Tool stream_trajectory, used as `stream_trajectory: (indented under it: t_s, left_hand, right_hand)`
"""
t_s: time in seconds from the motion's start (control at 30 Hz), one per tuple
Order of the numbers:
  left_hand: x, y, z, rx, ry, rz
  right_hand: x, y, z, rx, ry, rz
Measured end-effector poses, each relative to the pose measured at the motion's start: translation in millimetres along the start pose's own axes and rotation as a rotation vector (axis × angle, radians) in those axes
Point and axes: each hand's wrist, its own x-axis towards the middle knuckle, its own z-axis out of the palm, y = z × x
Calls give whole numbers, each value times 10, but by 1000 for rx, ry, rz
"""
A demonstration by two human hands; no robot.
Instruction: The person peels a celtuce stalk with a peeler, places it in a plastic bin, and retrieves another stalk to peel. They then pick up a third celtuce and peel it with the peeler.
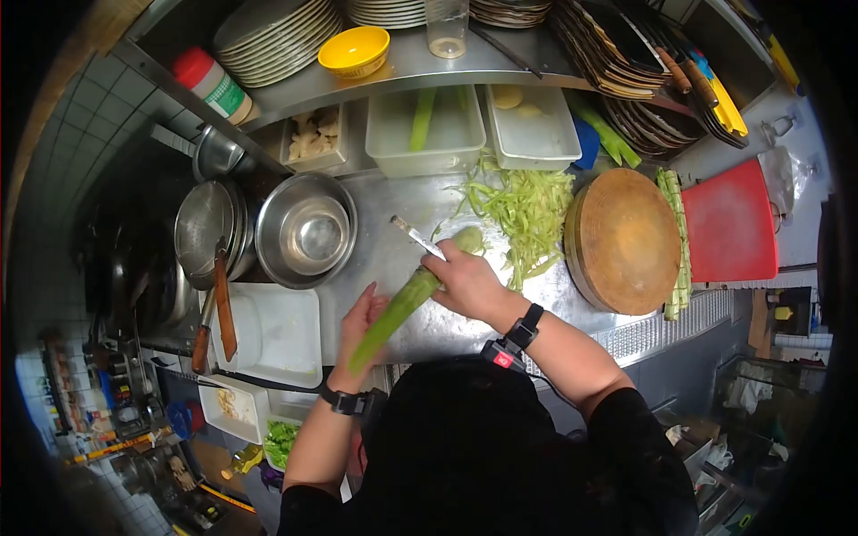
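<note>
A green celtuce stem [393,317] slants over the steel counter in front of me. Its lower end lies along the palm of my left hand [359,320], whose fingers are partly hidden behind it. At the stem's upper end is my right hand [466,284], closed around a slim metal tool [420,238] with a brownish tip, perhaps a peeler. Whether the right fingers also pinch the stem is hidden. Beyond the right hand lies a pale green lump [468,238], with a heap of celtuce peelings [534,210] to its right.
A round wooden chopping block [630,237] and red board [728,223] stand at right. On the left are nested steel bowls [273,255], strainers [201,223] and a white tray [299,335]. Plastic tubs [384,161] line the back beneath a shelf [411,76] of plates.
</note>
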Motion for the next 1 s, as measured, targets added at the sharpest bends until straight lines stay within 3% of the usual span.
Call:
stream_trajectory:
  t_s: [0.03,0.07,0.13,0.27,0.33,0.4,0.67,0.77,0.9,0.97,1.0]
  left_hand:
    - [-39,33,1,-280,37,-154]
    - [-90,66,-38,-283,43,-160]
    - [-189,458,-114,-918,-273,-611]
    - [-291,461,-82,-837,-418,-663]
    - [-302,426,-66,-575,-373,-613]
    - [-274,392,-63,-585,-425,-612]
    - [-279,369,12,-733,-409,-597]
    - [-254,403,24,-781,-402,-600]
    - [-289,586,35,-757,-363,-607]
    - [-328,659,16,-740,-350,-618]
    - [-346,690,2,-761,-320,-630]
  right_hand:
    - [-25,70,26,-53,-57,-17]
    - [-53,135,63,-103,-117,-36]
    - [-96,195,161,-132,-157,-58]
    - [-179,242,369,-144,-292,-19]
    - [-224,259,412,-136,-318,-2]
    - [-271,267,395,-1,-139,-58]
    - [-657,228,-46,269,-121,191]
    - [-817,155,45,358,-195,13]
    - [-772,-67,35,334,-268,-35]
    - [-694,-167,-68,222,-412,-53]
    - [-695,23,83,224,-235,-160]
